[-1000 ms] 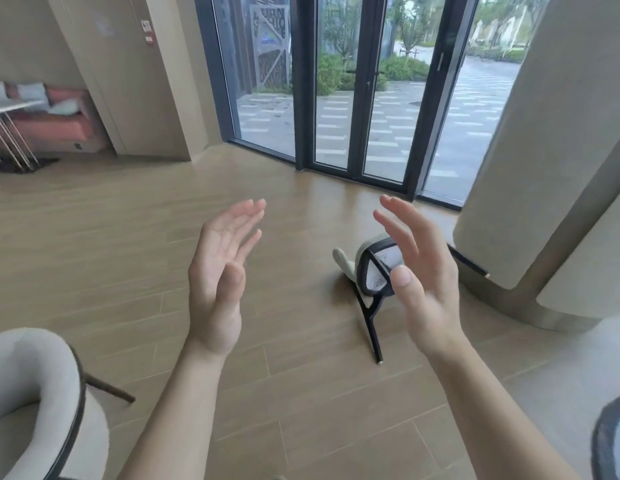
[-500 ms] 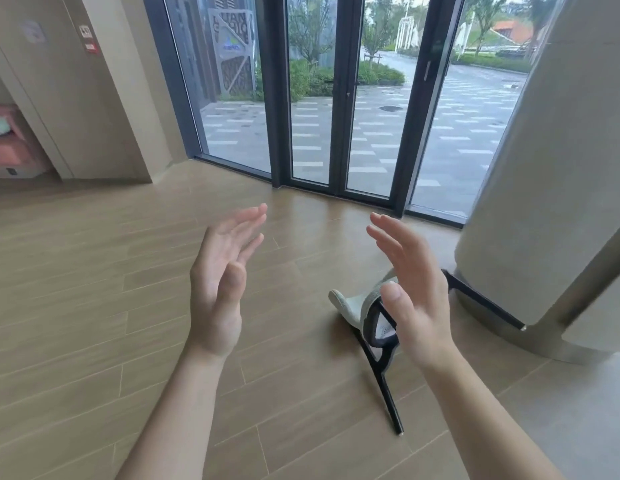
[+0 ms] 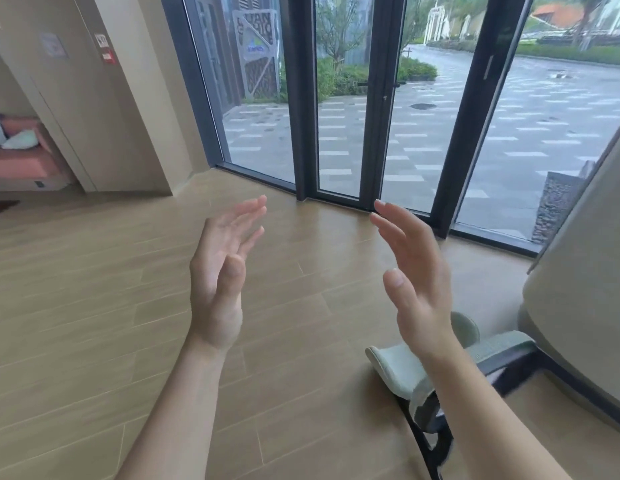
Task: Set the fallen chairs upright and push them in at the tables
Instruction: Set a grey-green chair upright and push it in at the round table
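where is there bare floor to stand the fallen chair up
The floor left of the chair is bare, from the glass doors across towards the sofa. It is crowded on the right, where the chair lies close by the column.

The person's bare left grip [image 3: 217, 271] and right grip [image 3: 416, 271] are raised apart, palms facing each other, fingers straight, holding nothing. Beneath the right forearm, a pale green upholstered chair with a black metal frame [image 3: 395, 368] lies tipped on the light wooden plank floor [image 3: 94, 306], just beside a broad beige rounded column [image 3: 578, 271]. Dark-framed glass doors [image 3: 374, 98] stand beyond.
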Demonstrator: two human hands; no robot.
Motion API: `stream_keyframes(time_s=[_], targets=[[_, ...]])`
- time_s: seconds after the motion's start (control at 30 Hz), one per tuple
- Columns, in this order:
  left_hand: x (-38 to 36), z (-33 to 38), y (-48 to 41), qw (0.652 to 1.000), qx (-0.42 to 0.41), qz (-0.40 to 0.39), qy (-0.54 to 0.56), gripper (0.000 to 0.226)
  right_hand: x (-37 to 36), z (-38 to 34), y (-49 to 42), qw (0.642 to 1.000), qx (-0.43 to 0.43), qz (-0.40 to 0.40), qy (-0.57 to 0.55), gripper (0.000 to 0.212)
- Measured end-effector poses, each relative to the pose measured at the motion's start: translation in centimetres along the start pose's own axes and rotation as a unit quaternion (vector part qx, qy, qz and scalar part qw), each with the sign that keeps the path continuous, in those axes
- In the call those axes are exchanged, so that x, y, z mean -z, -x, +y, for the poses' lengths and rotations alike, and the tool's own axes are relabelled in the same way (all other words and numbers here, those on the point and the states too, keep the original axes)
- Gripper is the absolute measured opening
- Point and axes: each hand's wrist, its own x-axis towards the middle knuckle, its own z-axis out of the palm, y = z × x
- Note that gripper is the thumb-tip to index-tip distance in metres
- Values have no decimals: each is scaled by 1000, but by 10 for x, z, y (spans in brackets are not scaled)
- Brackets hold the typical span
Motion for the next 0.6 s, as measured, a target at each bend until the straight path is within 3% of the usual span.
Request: stream_keyframes(time_s=[0.27,0.6], targets=[[49,-149,-135,999,-6,-29,41,72,-43,140,-115,999,6,19,40,82],[43,-301,-333,975,7,-172,141,69,-60,253,-233,976,-3,149,160,86]])
